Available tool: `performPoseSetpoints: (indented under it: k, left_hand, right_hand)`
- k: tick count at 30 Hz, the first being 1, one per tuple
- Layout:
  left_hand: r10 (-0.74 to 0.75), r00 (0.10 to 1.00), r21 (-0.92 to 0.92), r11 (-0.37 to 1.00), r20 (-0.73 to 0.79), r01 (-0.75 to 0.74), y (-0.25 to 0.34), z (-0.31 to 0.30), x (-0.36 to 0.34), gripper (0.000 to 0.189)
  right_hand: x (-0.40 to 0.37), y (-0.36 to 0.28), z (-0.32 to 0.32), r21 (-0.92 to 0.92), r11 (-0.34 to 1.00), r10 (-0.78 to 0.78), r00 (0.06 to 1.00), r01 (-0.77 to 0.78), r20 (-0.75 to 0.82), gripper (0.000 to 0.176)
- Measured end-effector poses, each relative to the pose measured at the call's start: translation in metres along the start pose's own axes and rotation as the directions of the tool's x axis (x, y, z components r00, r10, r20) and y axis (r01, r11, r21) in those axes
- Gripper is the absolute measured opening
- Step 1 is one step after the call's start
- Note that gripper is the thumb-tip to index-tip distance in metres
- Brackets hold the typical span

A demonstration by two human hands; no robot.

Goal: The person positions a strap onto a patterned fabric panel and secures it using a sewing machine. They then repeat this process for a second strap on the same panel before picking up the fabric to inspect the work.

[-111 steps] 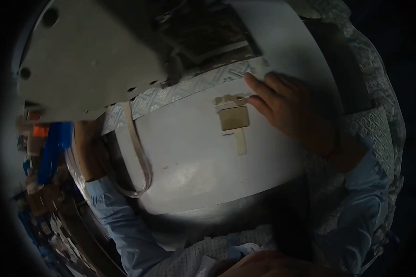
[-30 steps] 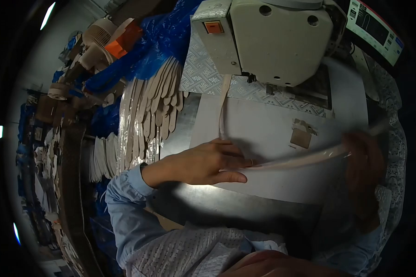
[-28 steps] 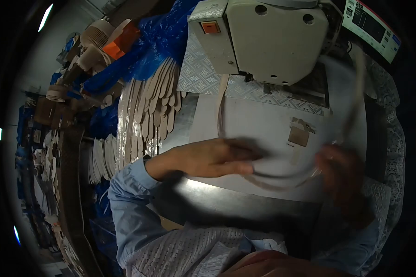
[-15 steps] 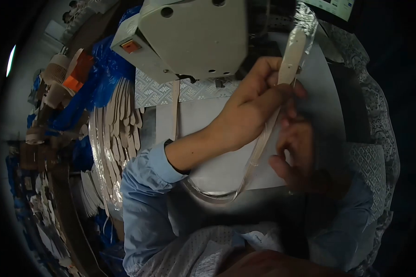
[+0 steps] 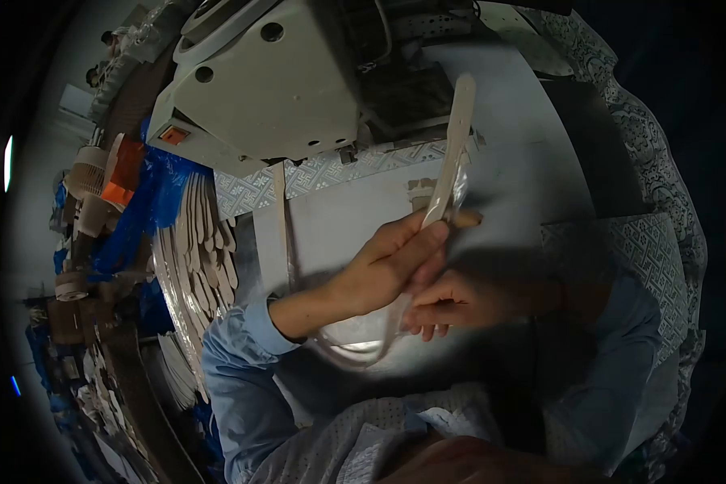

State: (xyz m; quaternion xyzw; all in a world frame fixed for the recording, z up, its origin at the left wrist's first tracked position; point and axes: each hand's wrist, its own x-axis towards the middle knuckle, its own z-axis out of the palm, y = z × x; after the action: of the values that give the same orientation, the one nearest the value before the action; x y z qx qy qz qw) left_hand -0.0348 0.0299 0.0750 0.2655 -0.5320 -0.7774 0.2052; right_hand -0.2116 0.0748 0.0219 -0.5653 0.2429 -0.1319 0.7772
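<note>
A pale beige belt strap [image 5: 458, 121] with small holes and a rounded tip points up from my left hand [image 5: 399, 262]. My left thumb and fingers are closed on it. Clear shiny film [image 5: 460, 187] clings to one side just above the grip, while the tip is bare. Below, the strap loops down and round to the left. My right hand [image 5: 452, 300] is beside the lower stretch, its fingers curled against the strap and partly blurred.
A machine [image 5: 274, 89] with an orange switch stands behind my hands on a white worktop [image 5: 347, 194] with patterned covering. A bundle of similar straps [image 5: 198, 258] hangs at the left, beside blue plastic [image 5: 157, 194]. A beige strap length [image 5: 281, 210] runs down below the machine.
The shiny film has come down off the strap tip towards my left hand. Both hands are lower and further left in view, and my right hand has closed in on the strap. The view has shifted.
</note>
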Motion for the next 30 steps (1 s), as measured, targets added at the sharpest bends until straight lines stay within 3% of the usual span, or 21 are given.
performPoseSetpoints:
  k: [1, 2, 3, 5, 7, 11, 12, 13, 14, 16, 17, 18, 20, 22, 23, 24, 26, 29, 30]
  left_hand:
    - [-0.05, 0.999, -0.071, 0.996, 0.015, 0.051, -0.001, -0.005, -0.01, 0.041]
    - [-0.057, 0.998, -0.072, 0.996, 0.019, 0.058, -0.001, -0.008, -0.018, 0.041]
    - [-0.104, 0.994, -0.1, 0.989, 0.038, 0.107, -0.001, -0.012, -0.025, 0.039]
    - [-0.15, 0.987, -0.132, 0.979, 0.057, 0.157, -0.001, -0.018, -0.039, 0.038]
    - [-0.216, 0.975, -0.04, 0.975, 0.054, 0.218, -0.002, -0.02, -0.047, 0.04]
    - [-0.218, 0.974, 0.016, 0.976, 0.067, 0.218, -0.013, -0.025, -0.05, 0.04]
    - [-0.124, 0.992, 0.364, 0.923, -0.014, 0.12, -0.017, -0.028, -0.056, 0.042]
    - [-0.01, 0.998, 0.67, 0.741, -0.058, 0.047, -0.018, -0.03, -0.062, 0.043]
    - [-0.008, 0.997, 0.669, 0.742, -0.071, 0.053, -0.019, -0.028, -0.069, 0.043]
    - [-0.14, 0.985, 0.78, 0.604, -0.099, 0.164, -0.012, -0.022, -0.081, 0.043]
    - [-0.137, 0.985, 0.776, 0.607, -0.109, 0.17, -0.011, -0.027, -0.084, 0.043]
    - [0.058, 0.99, 0.9, 0.411, 0.131, -0.144, -0.009, -0.035, -0.087, 0.042]
    - [0.1, 0.954, 0.92, 0.253, 0.284, -0.3, 0.01, -0.049, -0.082, 0.04]
    - [0.291, 0.957, 0.996, 0.08, 0.009, -0.033, 0.041, -0.038, -0.057, 0.038]
    - [0.457, 0.849, 0.932, -0.347, 0.263, -0.102, 0.03, -0.048, -0.038, 0.036]
    - [0.462, 0.848, 0.932, -0.35, 0.26, -0.095, 0.018, -0.054, -0.025, 0.036]
    - [0.468, 0.76, 0.859, -0.458, 0.451, -0.228, -0.004, -0.067, -0.006, 0.04]
    - [0.472, 0.818, 0.908, -0.395, 0.328, -0.137, -0.029, -0.082, 0.0, 0.042]
    - [0.468, 0.82, 0.909, -0.394, 0.329, -0.139, -0.03, -0.082, 0.0, 0.042]
  right_hand:
    - [-0.004, -0.012, -0.01, 0.009, 1.0, -0.001, 1.0, 0.001, -0.005, 0.028]
    - [-0.013, -0.035, -0.026, -0.279, 0.96, 0.021, 0.999, -0.013, 0.026, 0.03]
    - [-0.02, -0.055, -0.041, -0.546, 0.838, 0.052, 0.997, -0.016, 0.05, 0.033]
    - [-0.028, -0.074, -0.067, -0.4, 0.916, -0.151, 0.954, 0.037, -0.258, 0.034]
    - [-0.028, -0.084, -0.088, -0.373, 0.912, -0.354, 0.79, 0.173, -0.501, 0.033]
    - [-0.008, -0.09, -0.086, -0.418, 0.878, -0.424, 0.783, 0.232, -0.455, 0.03]
    - [-0.007, -0.092, -0.09, -0.473, 0.85, -0.478, 0.714, 0.23, -0.512, 0.029]
    - [-0.005, -0.093, -0.095, -0.525, 0.822, -0.53, 0.638, 0.222, -0.559, 0.028]
    - [-0.005, -0.092, -0.109, -0.524, 0.821, -0.53, 0.646, 0.227, -0.55, 0.028]
    - [-0.003, -0.088, -0.142, -0.617, 0.731, -0.674, 0.451, 0.29, -0.586, 0.026]
    - [0.004, -0.083, -0.144, -0.616, 0.731, -0.674, 0.459, 0.294, -0.58, 0.026]
    - [0.013, -0.08, -0.142, -0.552, 0.793, -0.597, 0.515, 0.258, -0.616, 0.024]
    - [0.031, -0.074, -0.136, -0.492, 0.844, -0.518, 0.568, 0.215, -0.64, 0.023]
    - [0.053, -0.069, -0.126, -0.394, 0.915, -0.345, 0.676, 0.087, -0.651, 0.022]
    - [0.064, -0.066, -0.125, -0.398, 0.913, -0.348, 0.68, 0.09, -0.645, 0.022]
    - [0.075, -0.063, -0.124, -0.383, 0.919, -0.329, 0.706, 0.087, -0.628, 0.022]
    - [0.092, -0.056, -0.128, -0.382, 0.92, -0.318, 0.73, 0.084, -0.605, 0.022]
    - [0.104, -0.043, -0.129, -0.371, 0.917, -0.359, 0.703, 0.145, -0.614, 0.019]
    - [0.104, -0.04, -0.129, -0.726, 0.679, -0.601, 0.65, 0.109, -0.465, 0.019]
